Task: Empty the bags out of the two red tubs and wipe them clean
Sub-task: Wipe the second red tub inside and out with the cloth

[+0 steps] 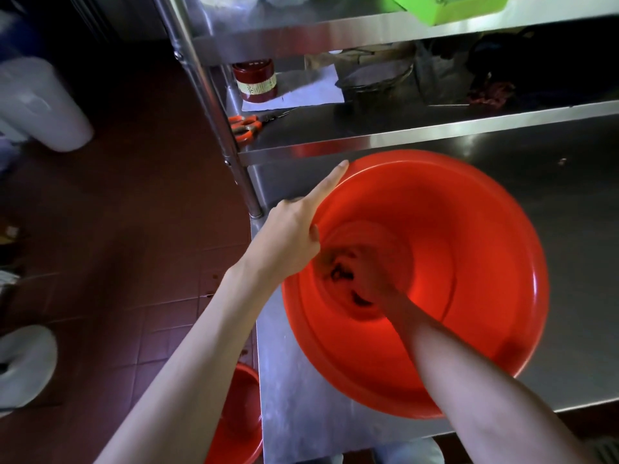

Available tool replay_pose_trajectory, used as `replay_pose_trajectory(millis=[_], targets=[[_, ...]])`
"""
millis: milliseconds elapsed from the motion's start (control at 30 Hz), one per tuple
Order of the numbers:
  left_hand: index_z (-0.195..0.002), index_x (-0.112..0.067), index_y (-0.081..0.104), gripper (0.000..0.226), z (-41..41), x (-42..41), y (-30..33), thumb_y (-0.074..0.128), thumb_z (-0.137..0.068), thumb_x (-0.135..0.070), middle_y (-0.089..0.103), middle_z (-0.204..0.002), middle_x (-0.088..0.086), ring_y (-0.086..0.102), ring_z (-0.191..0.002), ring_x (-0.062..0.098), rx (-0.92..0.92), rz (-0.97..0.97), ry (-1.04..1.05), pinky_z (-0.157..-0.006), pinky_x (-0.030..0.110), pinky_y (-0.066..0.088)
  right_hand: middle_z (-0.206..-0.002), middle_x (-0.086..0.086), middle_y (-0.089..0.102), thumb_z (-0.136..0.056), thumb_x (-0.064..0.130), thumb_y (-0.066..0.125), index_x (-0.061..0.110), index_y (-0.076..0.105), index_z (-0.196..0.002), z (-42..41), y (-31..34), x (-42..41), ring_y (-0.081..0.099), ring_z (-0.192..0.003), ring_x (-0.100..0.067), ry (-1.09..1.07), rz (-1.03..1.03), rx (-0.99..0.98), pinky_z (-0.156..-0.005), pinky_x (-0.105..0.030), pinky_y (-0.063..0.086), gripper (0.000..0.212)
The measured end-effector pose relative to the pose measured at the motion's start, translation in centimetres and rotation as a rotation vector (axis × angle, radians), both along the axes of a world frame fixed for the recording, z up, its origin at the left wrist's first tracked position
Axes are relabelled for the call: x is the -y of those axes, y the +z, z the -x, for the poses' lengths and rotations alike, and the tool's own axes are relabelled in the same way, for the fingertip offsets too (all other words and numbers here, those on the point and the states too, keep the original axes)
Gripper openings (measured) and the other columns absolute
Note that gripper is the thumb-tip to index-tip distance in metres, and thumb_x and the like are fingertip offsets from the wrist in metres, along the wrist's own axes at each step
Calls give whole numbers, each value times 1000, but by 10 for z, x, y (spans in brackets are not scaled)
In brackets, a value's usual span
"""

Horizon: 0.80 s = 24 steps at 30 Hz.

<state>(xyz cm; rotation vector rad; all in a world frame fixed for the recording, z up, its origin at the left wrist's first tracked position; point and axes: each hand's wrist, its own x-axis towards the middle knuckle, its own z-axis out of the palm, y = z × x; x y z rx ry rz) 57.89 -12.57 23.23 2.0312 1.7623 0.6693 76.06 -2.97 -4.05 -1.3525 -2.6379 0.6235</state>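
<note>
A large red tub (469,229) stands on the steel table (576,269), tipped so that its inside faces me. My left hand (294,236) grips its left rim, thumb inside and index finger stretched along the edge. My right hand (368,279) is down at the tub's bottom, blurred by motion and curled round a dark cloth (341,272). No bags show inside this tub. A second red tub (241,413) sits on the floor by the table's left edge, partly hidden by my left forearm.
A steel shelf rack rises behind the tub, its post (214,112) close to my left hand. Orange-handled scissors (246,125) and a red jar (256,80) lie on its shelves, a green box (462,8) higher up. White rolls (40,105) stand on the red tiled floor at left.
</note>
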Motion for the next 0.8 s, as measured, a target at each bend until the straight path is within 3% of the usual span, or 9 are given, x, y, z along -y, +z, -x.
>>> replay_pose_trajectory(millis=[67, 100, 233, 300, 367, 500, 600, 700, 800], targets=[[-164, -47, 16, 106, -2, -1, -1, 52, -84, 12, 56, -64, -2, 54, -51, 18, 9, -8, 33, -73, 44, 59, -122, -6, 63, -78, 29, 65, 29, 70, -113, 1, 2, 4, 56, -118, -32, 304, 39, 54, -100, -45, 40, 35], [-163, -48, 17, 106, -3, 0, -1, 51, -83, 13, 59, -64, -1, 53, -49, 18, 14, -11, 57, -71, 42, 59, -123, -6, 63, -78, 26, 67, 28, 70, -114, 1, 6, 0, 56, -119, -32, 264, 33, 39, -101, -46, 41, 36], [-162, -49, 21, 107, -3, 2, -4, 51, -82, 14, 53, -60, -10, 47, -43, 17, 30, -14, 106, -64, 36, 59, -129, -16, 58, -84, 12, 64, 27, 53, -132, -10, 2, -12, 58, -118, -41, -641, 24, -158, -99, -50, 47, 52], [-163, -45, 20, 106, -2, 1, -5, 50, -81, 14, 48, -56, -8, 46, -43, 18, 22, -13, 114, -65, 42, 60, -135, -16, 52, -84, 10, 60, 32, 45, -143, -15, 4, -14, 54, -120, -43, -894, 120, -139, -101, -52, 47, 64], [-165, -42, 19, 107, -3, 2, -5, 50, -79, 14, 49, -57, -3, 45, -44, 17, 4, -21, 116, -65, 45, 58, -139, -14, 50, -82, 16, 62, 33, 51, -141, -12, -1, -12, 51, -126, -42, -686, 82, -40, -106, -51, 43, 62], [-166, -38, 20, 108, -12, 0, -3, 52, -77, 15, 45, -56, -7, 43, -42, 15, -20, -40, 119, -68, 42, 58, -126, -5, 62, -69, 22, 69, 28, 71, -115, -2, 2, -7, 56, -121, -32, 64, 188, -41, -105, -45, 42, 47], [-164, -43, 20, 109, -11, -5, -2, 51, -78, 17, 42, -52, -4, 43, -40, 17, -8, -20, 173, -66, 42, 59, -124, -4, 65, -70, 14, 71, 25, 72, -113, -4, 17, -9, 56, -121, -28, 197, 234, 22, -100, -35, 37, 45], [-163, -46, 20, 109, -4, -3, -6, 50, -80, 17, 51, -53, 1, 51, -42, 22, 50, -16, 160, -62, 44, 59, -128, -15, 65, -79, 7, 74, 14, 65, -128, -13, 16, -15, 59, -121, -36, -261, 132, -138, -100, -35, 40, 50], [-164, -44, 19, 107, 1, 4, -12, 50, -82, 18, 59, -58, 5, 54, -44, 22, 56, -31, 177, -60, 30, 54, -133, -24, 54, -89, 19, 67, 17, 41, -147, -25, 15, -16, 57, -117, -47, -781, 137, 8, -94, -48, 49, 63]])
